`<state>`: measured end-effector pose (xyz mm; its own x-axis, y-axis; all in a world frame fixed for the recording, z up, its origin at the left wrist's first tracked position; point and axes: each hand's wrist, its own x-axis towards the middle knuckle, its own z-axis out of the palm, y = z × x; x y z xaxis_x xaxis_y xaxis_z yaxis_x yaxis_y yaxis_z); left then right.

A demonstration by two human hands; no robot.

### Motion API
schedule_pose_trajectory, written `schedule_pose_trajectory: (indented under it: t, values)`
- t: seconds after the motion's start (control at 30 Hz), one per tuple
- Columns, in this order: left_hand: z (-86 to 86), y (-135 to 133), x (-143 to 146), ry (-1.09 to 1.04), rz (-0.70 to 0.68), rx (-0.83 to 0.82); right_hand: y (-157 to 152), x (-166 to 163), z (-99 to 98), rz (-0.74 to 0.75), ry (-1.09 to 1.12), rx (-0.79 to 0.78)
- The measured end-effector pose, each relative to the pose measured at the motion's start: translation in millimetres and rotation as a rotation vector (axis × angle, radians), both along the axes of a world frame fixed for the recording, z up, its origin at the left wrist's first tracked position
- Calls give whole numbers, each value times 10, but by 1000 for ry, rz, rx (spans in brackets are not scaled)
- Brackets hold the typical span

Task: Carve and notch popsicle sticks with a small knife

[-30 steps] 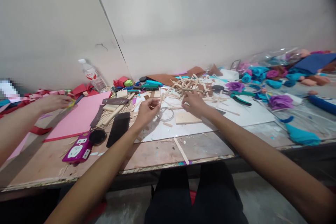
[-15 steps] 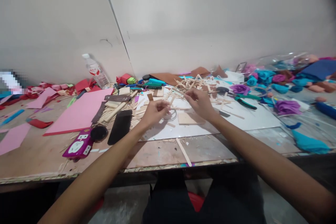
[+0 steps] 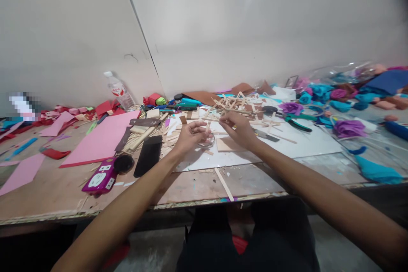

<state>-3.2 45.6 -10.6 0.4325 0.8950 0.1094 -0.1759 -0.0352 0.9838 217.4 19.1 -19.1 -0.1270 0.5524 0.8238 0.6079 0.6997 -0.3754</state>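
Observation:
My left hand (image 3: 190, 135) and my right hand (image 3: 238, 128) meet over the white sheet (image 3: 296, 142) at the middle of the table. Both are closed in a pinch, and thin wooden sticks (image 3: 213, 129) run between their fingertips. Just behind them lies a tangled pile of wooden sticks (image 3: 237, 104). A small square wooden board (image 3: 225, 144) and a clear ring lie under my hands.
Left of my hands are a black block (image 3: 147, 149), a purple power strip (image 3: 98, 180), a pink sheet (image 3: 103, 138) and a plastic bottle (image 3: 118, 90). Green-handled pliers (image 3: 295, 121) and blue and purple paper flowers (image 3: 344, 127) lie right. A loose stick (image 3: 224, 184) lies near the front edge.
Another person's arm that reached in from the left a second ago is gone. My two hands have drawn closer together, still pinching the sticks.

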Motion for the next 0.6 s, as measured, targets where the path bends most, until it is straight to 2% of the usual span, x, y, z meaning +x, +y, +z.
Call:
schedule_pose_trajectory:
  t: [0.17,0.3,0.43,0.6]
  values:
    - [94,-69,18,-72,21,-140,2,-34,-53,19,-8,-17]
    - [147,-38,-13,-107,75,-225,-51,-49,-22,115,-58,-76]
    - [139,26,-60,-98,121,-271,-97,-48,8,242,-179,-151]
    - [92,34,-60,-53,89,-261,-93,-43,-24,275,-212,-192]
